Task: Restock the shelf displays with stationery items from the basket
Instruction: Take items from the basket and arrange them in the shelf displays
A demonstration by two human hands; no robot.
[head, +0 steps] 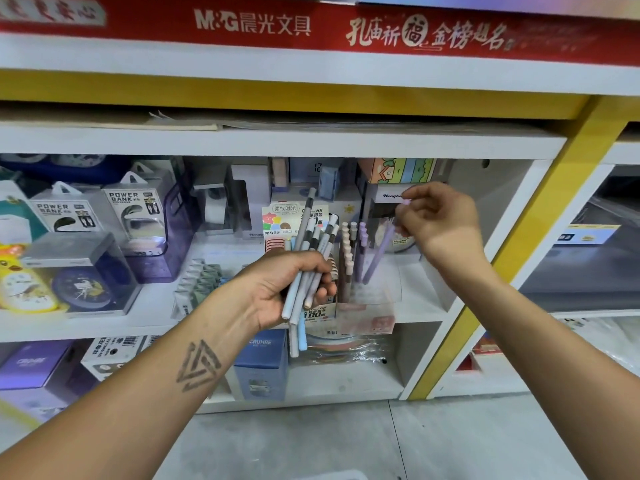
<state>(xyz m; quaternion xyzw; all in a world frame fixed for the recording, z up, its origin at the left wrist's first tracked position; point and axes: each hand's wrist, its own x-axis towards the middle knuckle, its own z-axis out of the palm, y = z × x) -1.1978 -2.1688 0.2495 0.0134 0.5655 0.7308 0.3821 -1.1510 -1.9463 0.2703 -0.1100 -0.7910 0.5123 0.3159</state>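
The left hand (pixel 287 285) is closed around a bundle of pencils (pixel 313 258), pale blue, grey and striped, held upright in front of the middle shelf (pixel 408 313). The pencil ends project above and below the fist.

The right hand (pixel 440 220) is raised at the right side of the same compartment. Its thumb and fingertips (pixel 401 211) pinch the top of a single lilac pencil (pixel 379 252), which leans with its lower end inside a clear display holder (pixel 377 289). The remaining fingers are curled.

The clear holder stands on the middle shelf, just right of the left hand, and already contains several upright pencils (pixel 349 251) with beige and lilac caps. A printed pencil carton (pixel 280 220) stands directly behind the bundle.

Left portion of the shelf carries two boxes marked POWER BANK (pixel 130 211) and a clear case holding a round dark-blue clock (pixel 81 284). The lower shelf holds a blue box (pixel 261 362). A red branded banner (pixel 252 24) runs across the top. The basket is out of view.
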